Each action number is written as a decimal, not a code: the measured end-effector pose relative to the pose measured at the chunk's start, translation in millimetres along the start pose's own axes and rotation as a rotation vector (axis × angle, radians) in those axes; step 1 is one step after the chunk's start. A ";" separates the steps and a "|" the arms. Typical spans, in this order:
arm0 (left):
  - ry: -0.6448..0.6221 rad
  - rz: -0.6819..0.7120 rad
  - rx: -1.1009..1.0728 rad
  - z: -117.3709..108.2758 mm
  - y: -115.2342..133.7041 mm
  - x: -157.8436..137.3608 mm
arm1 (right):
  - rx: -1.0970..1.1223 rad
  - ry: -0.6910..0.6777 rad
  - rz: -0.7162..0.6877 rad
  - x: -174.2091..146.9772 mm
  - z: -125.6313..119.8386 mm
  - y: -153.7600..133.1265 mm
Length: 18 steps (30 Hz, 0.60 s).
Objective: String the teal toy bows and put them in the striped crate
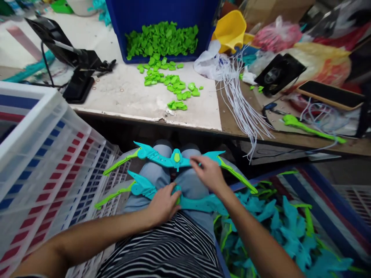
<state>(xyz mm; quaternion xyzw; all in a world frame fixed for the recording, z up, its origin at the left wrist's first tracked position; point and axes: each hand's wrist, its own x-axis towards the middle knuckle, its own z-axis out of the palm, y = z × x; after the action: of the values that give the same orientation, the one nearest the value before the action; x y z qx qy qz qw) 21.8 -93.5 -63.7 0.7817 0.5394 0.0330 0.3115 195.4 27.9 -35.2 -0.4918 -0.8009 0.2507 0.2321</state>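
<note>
A farther bow (176,156) and a nearer bow (199,203) lie across the person's lap (188,183), teal-bodied with lime-green limbs; the farther one has a lime inset at its centre. The left hand (164,204) hides the nearer bow's middle, and its right end is hard to make out against the teal heap (292,227). That hand curls over the bow, gripping or merely pressing, one cannot tell; the right hand (207,172), loosely bent, has its fingertips at the farther bow, its grasp equally unclear
</note>
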 end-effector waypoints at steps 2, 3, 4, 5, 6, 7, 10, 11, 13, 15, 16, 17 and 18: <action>-0.029 0.055 -0.005 9.1 0.0 -6.0 | -0.141 0.220 -0.085 60.4 -17.5 0.5; -0.054 0.064 -0.015 10.7 -1.5 -5.8 | -0.192 0.268 -0.101 91.2 -21.4 0.4; -0.087 0.066 -0.026 10.3 -3.4 -3.8 | -0.228 0.279 -0.112 120.7 -22.3 0.0; -0.129 0.063 -0.038 8.2 -5.4 -0.6 | -0.249 0.273 -0.118 147.7 -20.5 -0.6; -0.177 0.059 -0.050 4.9 -7.2 3.2 | -0.258 0.250 -0.122 171.5 -16.9 -1.4; -0.223 0.056 -0.058 1.0 -8.6 7.1 | -0.261 0.216 -0.123 191.7 -12.3 -2.3; -0.319 0.046 -0.066 -10.4 -10.5 17.1 | -0.267 0.096 -0.134 230.0 -2.0 -3.4; -0.331 0.038 -0.065 -14.0 -10.4 19.7 | -0.269 0.064 -0.155 236.2 -1.5 -2.3; -0.334 0.025 -0.074 -22.7 -9.4 24.7 | -0.254 0.054 -0.215 239.9 -5.5 3.6; -0.351 0.000 -0.092 -35.9 -8.6 31.1 | -0.209 0.116 -0.260 232.6 -13.8 14.3; -0.371 -0.013 -0.098 -44.1 -8.9 35.3 | -0.187 0.166 -0.259 225.1 -18.4 20.9; -0.397 -0.017 -0.104 -52.9 -10.0 40.3 | -0.179 0.223 -0.245 215.3 -22.9 27.7; -0.430 -0.009 -0.114 -61.7 -12.1 46.0 | -0.193 0.276 -0.224 203.7 -26.8 34.3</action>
<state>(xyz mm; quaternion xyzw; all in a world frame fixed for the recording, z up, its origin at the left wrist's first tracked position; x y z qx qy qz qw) 7.1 -23.2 -33.5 0.7494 0.4612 -0.1052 0.4632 151.8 230.1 -10.7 -0.4492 -0.8315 0.0759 0.3179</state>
